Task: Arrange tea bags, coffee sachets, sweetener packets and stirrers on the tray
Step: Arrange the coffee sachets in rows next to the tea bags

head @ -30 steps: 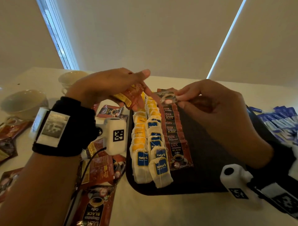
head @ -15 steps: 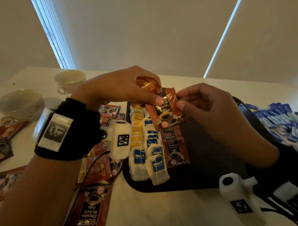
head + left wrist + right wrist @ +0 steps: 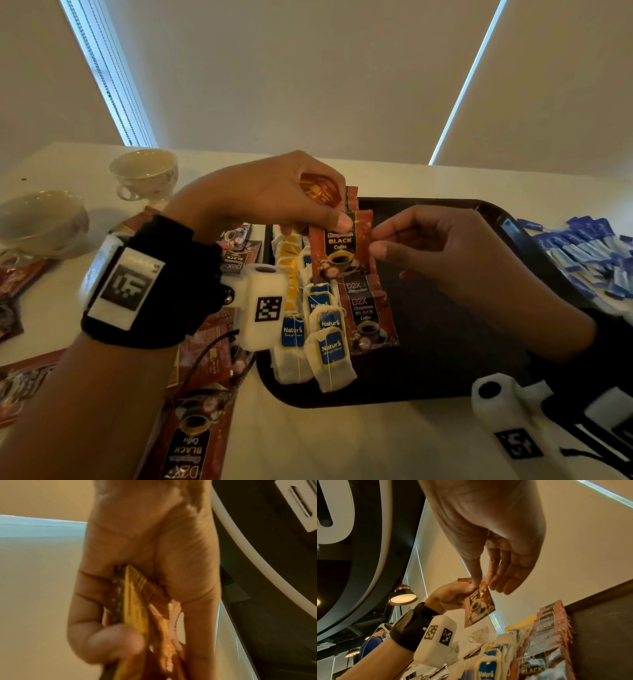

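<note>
**Coffee sachet passing between hands above the tray**

As I watch from the head camera, a single coffee sachet (image 3: 337,248) hangs upright over the far left part of the black tray (image 3: 445,359), its long axis running top to bottom, printed side toward me. The left hand (image 3: 267,198) pinches its upper left corner with the thumb, while the other fingers are curled round a small bunch of further sachets (image 3: 320,188) tucked in the palm; the left wrist view confirms several packets clamped there. The right hand (image 3: 455,250) is just to the right of the sachet, thumb and forefinger closing on its right edge. In the right wrist view the thumb touches the packet and the other fingers (image 3: 503,582) lie almost straight beside it, so I judge the pinch light, not yet a full grip. The right hand is the nearer one to the open spot.

Directly below lies the row of coffee sachets (image 3: 368,315), overlapping from far to near, with two rows of tea bags (image 3: 320,329) to its left. Blue sweetener packets (image 3: 589,257) wait on the counter (image 3: 342,445) right of the tray.

Compared with half a second ago, the sachet has turned from tilted to nearly vertical. A full second ago the right hand was down at the row's far end.
</note>
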`<action>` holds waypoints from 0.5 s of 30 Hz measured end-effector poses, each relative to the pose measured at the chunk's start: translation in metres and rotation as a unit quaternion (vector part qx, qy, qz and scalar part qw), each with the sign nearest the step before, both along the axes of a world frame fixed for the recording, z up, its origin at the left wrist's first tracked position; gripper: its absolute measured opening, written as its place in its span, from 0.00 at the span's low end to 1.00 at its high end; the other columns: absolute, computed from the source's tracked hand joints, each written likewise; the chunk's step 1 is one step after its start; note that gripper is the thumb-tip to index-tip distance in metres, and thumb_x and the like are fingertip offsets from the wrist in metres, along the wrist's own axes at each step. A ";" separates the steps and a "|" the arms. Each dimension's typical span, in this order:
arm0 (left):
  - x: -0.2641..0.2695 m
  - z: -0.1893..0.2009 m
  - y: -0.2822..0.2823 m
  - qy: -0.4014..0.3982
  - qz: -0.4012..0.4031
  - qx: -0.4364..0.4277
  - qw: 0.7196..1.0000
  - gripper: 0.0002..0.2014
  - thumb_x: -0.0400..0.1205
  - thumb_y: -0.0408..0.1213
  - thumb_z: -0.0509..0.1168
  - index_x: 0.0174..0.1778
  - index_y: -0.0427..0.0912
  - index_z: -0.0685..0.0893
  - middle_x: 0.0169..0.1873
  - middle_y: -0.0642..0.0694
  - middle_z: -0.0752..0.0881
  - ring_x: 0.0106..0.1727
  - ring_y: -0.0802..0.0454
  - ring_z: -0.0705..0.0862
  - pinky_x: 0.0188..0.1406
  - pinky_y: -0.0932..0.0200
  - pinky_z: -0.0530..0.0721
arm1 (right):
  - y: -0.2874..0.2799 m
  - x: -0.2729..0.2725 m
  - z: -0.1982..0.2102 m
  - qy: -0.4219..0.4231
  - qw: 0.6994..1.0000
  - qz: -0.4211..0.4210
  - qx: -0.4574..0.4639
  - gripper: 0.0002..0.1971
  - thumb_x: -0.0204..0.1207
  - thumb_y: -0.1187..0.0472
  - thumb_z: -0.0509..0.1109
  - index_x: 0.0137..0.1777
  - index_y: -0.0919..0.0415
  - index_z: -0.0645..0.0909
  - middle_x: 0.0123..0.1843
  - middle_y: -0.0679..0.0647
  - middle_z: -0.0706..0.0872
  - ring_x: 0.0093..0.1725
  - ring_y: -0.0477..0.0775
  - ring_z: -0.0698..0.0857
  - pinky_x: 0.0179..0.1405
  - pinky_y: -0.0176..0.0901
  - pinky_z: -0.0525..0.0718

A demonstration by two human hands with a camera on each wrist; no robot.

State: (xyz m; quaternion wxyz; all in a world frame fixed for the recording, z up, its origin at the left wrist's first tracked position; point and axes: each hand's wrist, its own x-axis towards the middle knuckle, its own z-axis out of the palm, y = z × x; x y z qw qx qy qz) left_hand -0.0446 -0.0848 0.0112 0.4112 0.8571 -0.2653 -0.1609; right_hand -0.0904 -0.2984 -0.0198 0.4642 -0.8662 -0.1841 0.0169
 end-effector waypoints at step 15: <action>-0.006 0.007 0.001 0.003 0.078 0.012 0.997 0.15 0.78 0.47 0.67 0.50 0.39 0.86 0.40 0.47 0.91 0.41 0.51 0.90 0.41 0.60 0.86 | -0.026 0.001 -0.003 0.301 0.945 0.005 -0.131 0.04 0.73 0.63 0.70 0.46 0.57 0.84 0.43 0.51 0.90 0.41 0.45 0.90 0.34 0.31 0.84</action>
